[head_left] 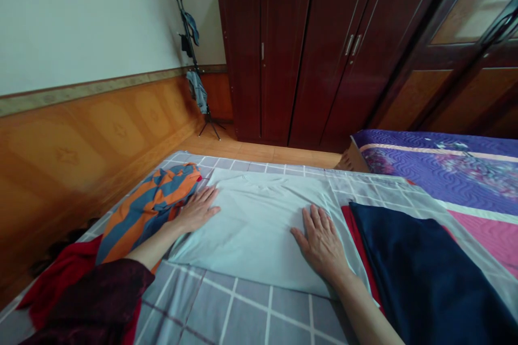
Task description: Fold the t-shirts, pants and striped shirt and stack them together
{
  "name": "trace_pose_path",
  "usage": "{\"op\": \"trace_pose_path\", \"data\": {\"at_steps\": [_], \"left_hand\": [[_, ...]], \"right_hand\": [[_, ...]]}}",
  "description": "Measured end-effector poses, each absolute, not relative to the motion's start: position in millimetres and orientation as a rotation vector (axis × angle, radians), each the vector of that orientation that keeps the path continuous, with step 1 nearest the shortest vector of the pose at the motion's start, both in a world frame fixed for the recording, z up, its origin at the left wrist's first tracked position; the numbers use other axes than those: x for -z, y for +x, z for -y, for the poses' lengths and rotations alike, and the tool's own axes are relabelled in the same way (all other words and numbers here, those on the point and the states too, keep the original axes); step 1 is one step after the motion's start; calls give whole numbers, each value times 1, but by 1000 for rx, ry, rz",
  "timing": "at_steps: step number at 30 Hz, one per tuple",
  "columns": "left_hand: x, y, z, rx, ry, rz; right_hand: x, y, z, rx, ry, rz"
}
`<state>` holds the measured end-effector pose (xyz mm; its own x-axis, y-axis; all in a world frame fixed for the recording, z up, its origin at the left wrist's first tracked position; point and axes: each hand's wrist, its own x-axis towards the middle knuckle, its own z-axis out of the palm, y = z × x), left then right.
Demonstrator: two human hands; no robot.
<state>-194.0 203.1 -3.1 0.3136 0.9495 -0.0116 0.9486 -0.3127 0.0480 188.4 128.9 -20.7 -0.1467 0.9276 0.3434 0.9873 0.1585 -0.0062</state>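
Left hand [197, 210], right hand [321, 242] press crosswise folded shirt [251, 232]

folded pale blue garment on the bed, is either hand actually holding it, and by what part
Nothing is held. The left hand and right hand lie flat and open on the folded pale blue garment, near its left and right sides, with no fingers gripping it.

Readable markings: none. No text, label, brand, number or sign could be read on the pale garment [254, 232] or on anything around it.
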Motion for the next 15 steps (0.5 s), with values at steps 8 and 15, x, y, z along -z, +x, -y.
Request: {"op": "trace_pose_path", "data": {"at_steps": [8, 15], "left_hand": [[-13, -184, -165, -122, 2614, -1689], [-45, -213, -108, -368, 2156, -1932]], "right_hand": [[21, 192, -129, 379, -1813, 2211], [22, 192, -131, 404, -1756, 2223]]}}
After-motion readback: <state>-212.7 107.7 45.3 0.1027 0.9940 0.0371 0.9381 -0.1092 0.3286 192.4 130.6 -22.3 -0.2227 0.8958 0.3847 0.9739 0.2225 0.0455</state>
